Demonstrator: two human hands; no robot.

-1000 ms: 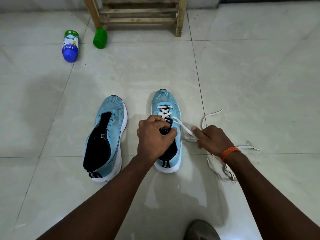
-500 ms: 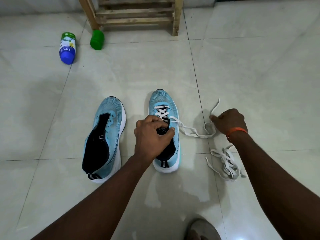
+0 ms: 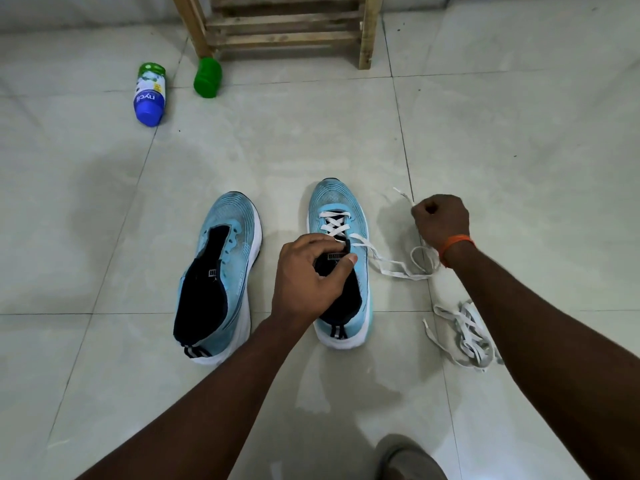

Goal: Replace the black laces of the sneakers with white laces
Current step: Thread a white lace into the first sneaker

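- Pale floor tiles (image 3: 502, 133) fill the whole picture, with grey grout lines running across them.
- Up at the far edge stands a wooden rack (image 3: 284, 29), slats across, legs on the tiles.
- Just in front of it a blue bottle (image 3: 149, 95) with a green cap lies on its side, and a green container (image 3: 207, 77) sits near the rack's leg.
- Centre stage: two light-blue sneakers side by side, toes pointing away, apart from each other.
- The unlaced sneaker (image 3: 232, 216) sits on the left, eyelets bare, black lining wide open.
- The half-laced sneaker (image 3: 337, 199) sits on the right, with a white lace (image 3: 334, 221) crossing through its front eyelets.
- The left hand (image 3: 308, 275) is over that sneaker's opening, fingers and thumb curled, gripping the black tongue.
- From the eyelets the lace trails off to the right across the tiles, looping up to the right hand (image 3: 441, 220).
- That hand is balled into a fist around the lace, raised beside the sneaker's toe, the lace tip poking out above the knuckles.
- An orange wristband (image 3: 455, 245) circles the right wrist.
- A spare lace (image 3: 464, 337), also white, lies in a tangled heap on the tiles under the right forearm.
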